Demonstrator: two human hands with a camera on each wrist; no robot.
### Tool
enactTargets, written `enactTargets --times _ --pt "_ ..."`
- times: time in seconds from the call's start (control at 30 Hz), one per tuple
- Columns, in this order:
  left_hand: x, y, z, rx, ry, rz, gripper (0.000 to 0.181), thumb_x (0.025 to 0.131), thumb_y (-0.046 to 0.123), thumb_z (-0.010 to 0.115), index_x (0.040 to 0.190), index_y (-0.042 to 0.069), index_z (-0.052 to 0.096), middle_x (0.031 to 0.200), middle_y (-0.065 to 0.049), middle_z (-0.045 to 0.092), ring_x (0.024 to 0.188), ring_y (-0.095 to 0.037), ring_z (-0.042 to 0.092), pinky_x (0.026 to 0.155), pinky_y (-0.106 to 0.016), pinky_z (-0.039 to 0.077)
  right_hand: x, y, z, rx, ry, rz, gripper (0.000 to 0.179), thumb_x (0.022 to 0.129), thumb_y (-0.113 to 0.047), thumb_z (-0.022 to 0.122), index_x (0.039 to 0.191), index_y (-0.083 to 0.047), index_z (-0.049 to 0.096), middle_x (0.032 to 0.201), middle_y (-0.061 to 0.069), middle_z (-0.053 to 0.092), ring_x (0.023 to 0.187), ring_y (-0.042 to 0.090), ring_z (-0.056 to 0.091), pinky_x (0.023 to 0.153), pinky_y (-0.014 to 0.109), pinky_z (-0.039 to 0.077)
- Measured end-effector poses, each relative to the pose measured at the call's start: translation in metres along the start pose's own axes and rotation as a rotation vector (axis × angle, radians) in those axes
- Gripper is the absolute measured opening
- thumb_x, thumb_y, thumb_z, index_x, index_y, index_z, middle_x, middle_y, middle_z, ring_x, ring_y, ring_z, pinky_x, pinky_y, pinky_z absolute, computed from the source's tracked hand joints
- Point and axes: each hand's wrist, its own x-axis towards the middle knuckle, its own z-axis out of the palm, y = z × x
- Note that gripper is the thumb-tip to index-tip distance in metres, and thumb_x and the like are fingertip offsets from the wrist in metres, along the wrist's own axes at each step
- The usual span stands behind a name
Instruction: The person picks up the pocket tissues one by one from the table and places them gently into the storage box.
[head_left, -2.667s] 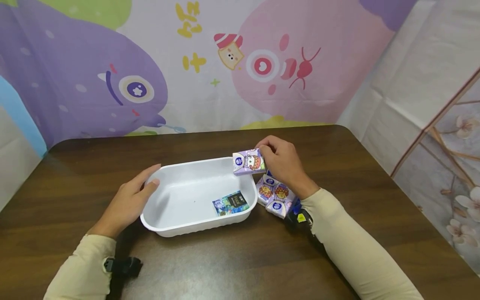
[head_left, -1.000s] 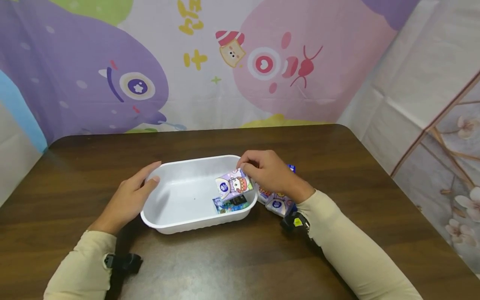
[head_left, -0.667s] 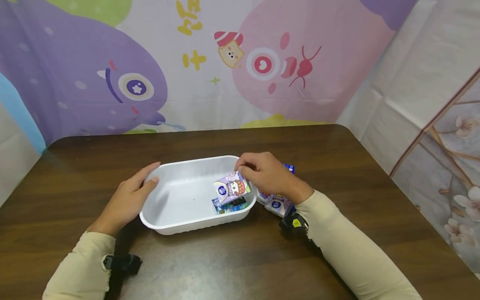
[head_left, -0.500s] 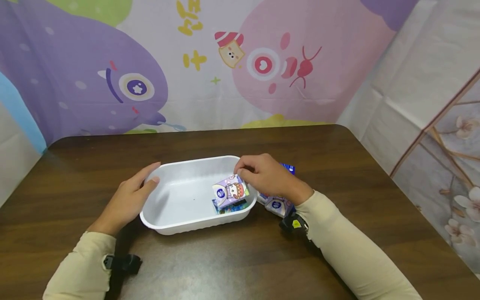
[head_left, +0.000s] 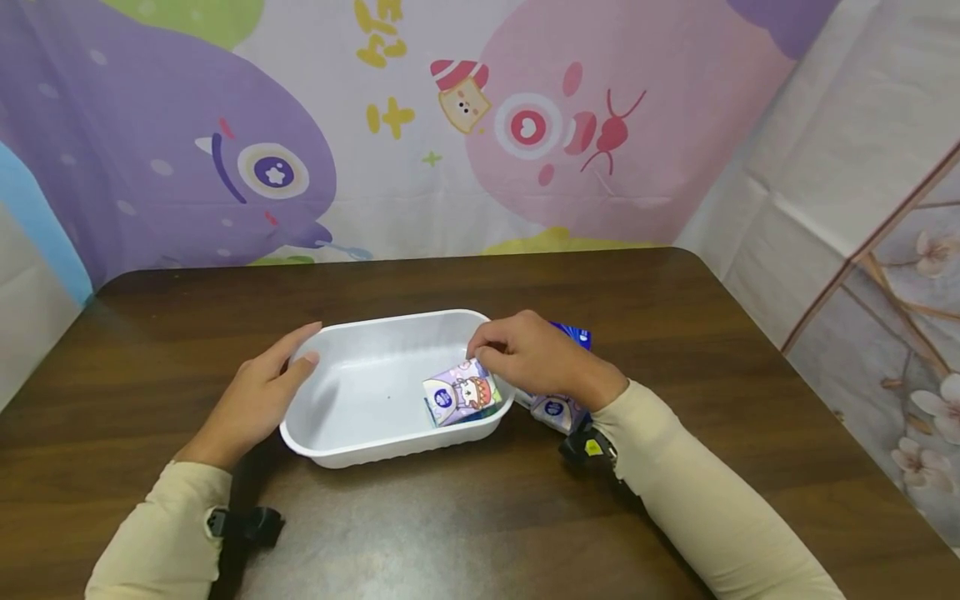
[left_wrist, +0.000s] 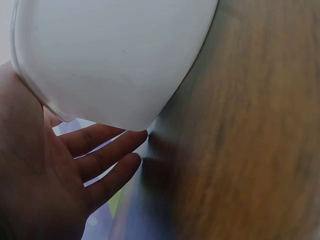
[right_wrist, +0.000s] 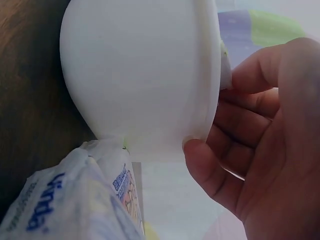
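In the head view a white plastic tray point(head_left: 360, 392) sits on the table. My left hand point(head_left: 258, 396) holds its left end, thumb over the rim; the left wrist view shows the other fingers point(left_wrist: 107, 160) straight and spread along the outer wall. At the tray's right end my right hand point(head_left: 536, 354) reaches over the rim and pinches the upper right corner of a purple Vinda tissue pack point(head_left: 459, 396) with a cartoon print. The pack lies low in the tray, tilted, covering most of a blue-green packet point(head_left: 487, 413). One right fingertip point(right_wrist: 192, 145) touches the outside of the rim.
Right of the tray, partly under the right hand, are more tissue packs point(head_left: 555, 410) and a blue packet point(head_left: 576, 335). In the right wrist view the packs point(right_wrist: 65, 200) press close to the tray's wall. A printed cloth point(head_left: 405, 167) hangs behind the table.
My right hand has carried the tissue pack from above the tray's back right corner down into the tray, over the blue-green packet. The left hand has stayed at the left end.
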Motion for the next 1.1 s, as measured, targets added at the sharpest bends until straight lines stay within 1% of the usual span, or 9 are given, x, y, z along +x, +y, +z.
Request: enactTargets --times 0.17,0.3,0.43,0.53,0.8,0.9,1.1 --pt "0.0009 0.0005 -0.0005 0.002 0.000 0.001 0.063 0.105 0.052 0.040 0.160 0.022 0.030 0.157 -0.021 0.034 0.138 -0.045 0.038 0.104 -0.066 0.035 0.0009 0.0003 -0.0002 -0.068 -0.003 -0.055 0.021 0.095 -0.013 0.056 0.096 -0.019 0.076 0.087 -0.014 0.069 0.072 0.007 0.058 0.066 0.027 0.049" --pt "0.0003 0.0003 -0.0001 0.003 -0.001 0.000 0.062 0.106 0.052 0.041 0.160 0.023 0.030 0.157 -0.022 0.034 0.138 -0.045 0.038 0.103 -0.064 0.037 0.0002 -0.0006 0.0004 -0.079 -0.018 -0.058 0.021 0.095 -0.014 0.056 0.092 -0.020 0.075 0.084 -0.015 0.068 0.069 0.007 0.057 0.062 0.027 0.048" --pt "-0.0009 -0.0002 0.0003 -0.003 -0.004 0.000 0.062 0.106 0.051 0.041 0.160 0.023 0.030 0.157 -0.022 0.034 0.138 -0.044 0.039 0.103 -0.064 0.038 0.0003 -0.0008 0.0013 -0.085 -0.024 -0.047 0.020 0.095 -0.015 0.056 0.092 -0.022 0.075 0.085 -0.016 0.068 0.073 0.007 0.058 0.066 0.027 0.050" --pt "-0.0010 -0.0004 0.0003 -0.005 -0.004 0.001 0.062 0.106 0.051 0.041 0.160 0.023 0.030 0.157 -0.022 0.034 0.138 -0.044 0.038 0.103 -0.064 0.037 0.0006 -0.0010 0.0011 -0.090 -0.020 -0.052 0.019 0.095 -0.015 0.057 0.092 -0.022 0.074 0.086 -0.016 0.068 0.075 0.007 0.059 0.069 0.027 0.051" --pt "-0.0005 -0.0006 0.0012 0.000 0.003 0.005 0.062 0.106 0.051 0.041 0.160 0.023 0.030 0.156 -0.022 0.035 0.138 -0.044 0.038 0.103 -0.063 0.038 0.0000 -0.0007 0.0013 -0.101 -0.010 -0.059 0.018 0.096 -0.016 0.058 0.094 -0.021 0.074 0.086 -0.016 0.068 0.074 0.006 0.059 0.069 0.026 0.051" --pt "-0.0001 -0.0005 0.0014 0.002 0.006 0.007 0.061 0.106 0.050 0.041 0.160 0.023 0.030 0.157 -0.022 0.035 0.138 -0.044 0.038 0.104 -0.064 0.037 0.0000 -0.0005 0.0018 -0.099 0.002 -0.061 0.018 0.096 -0.016 0.058 0.094 -0.020 0.075 0.086 -0.015 0.068 0.074 0.006 0.059 0.069 0.026 0.051" --pt "0.0002 -0.0003 0.0011 0.001 0.005 0.005 0.061 0.106 0.050 0.041 0.160 0.023 0.030 0.157 -0.022 0.034 0.138 -0.045 0.038 0.104 -0.065 0.036 0.0008 -0.0012 0.0020 -0.107 0.050 -0.085 0.018 0.095 -0.016 0.058 0.092 -0.017 0.076 0.084 -0.015 0.068 0.074 0.006 0.058 0.069 0.027 0.051"
